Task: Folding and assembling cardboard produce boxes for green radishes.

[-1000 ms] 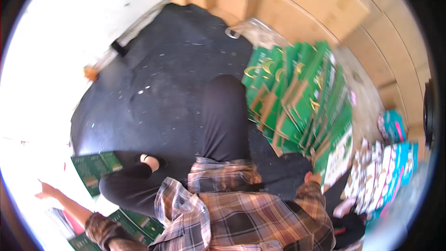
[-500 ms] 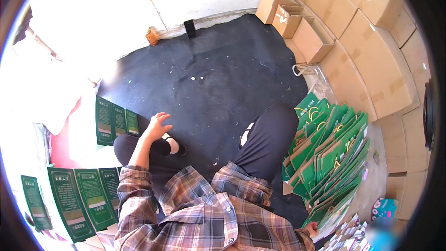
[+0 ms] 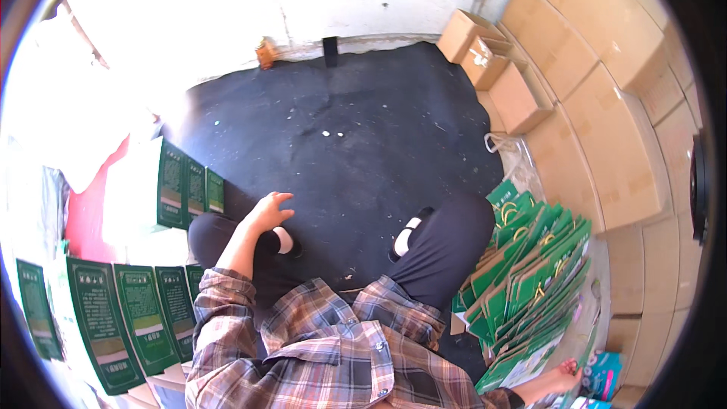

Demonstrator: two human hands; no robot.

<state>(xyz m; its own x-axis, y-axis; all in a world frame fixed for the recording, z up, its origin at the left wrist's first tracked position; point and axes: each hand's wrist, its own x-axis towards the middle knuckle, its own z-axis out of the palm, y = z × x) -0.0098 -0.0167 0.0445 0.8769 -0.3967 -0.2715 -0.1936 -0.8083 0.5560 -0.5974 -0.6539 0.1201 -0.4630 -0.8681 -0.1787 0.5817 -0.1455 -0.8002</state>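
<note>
My left hand [image 3: 269,213] hovers above my left knee, fingers stretched and apart, holding nothing. At the lower right, my right hand [image 3: 562,377] reaches past the near end of a slanting stack of green paper bags [image 3: 522,276] with yellow cord handles. Its fingers look curled in. Whatever may be in them is too small to make out. Just right of that hand lies a blue-teal package [image 3: 603,375]. At my left stand several green printed cartons [image 3: 136,322], with another row of green cartons [image 3: 173,185] farther forward.
Large brown cardboard boxes [image 3: 613,136] are stacked along the right wall. Smaller open cartons [image 3: 519,98] stand at the far right. A black sheet [image 3: 363,129] covers the floor, and an orange container [image 3: 265,54] stands by the far wall.
My right hand has moved right, from the near end of the bag stack toward the blue-teal package. The left hand has dipped slightly and shifted right, still extended. The whole view has shifted a little.
</note>
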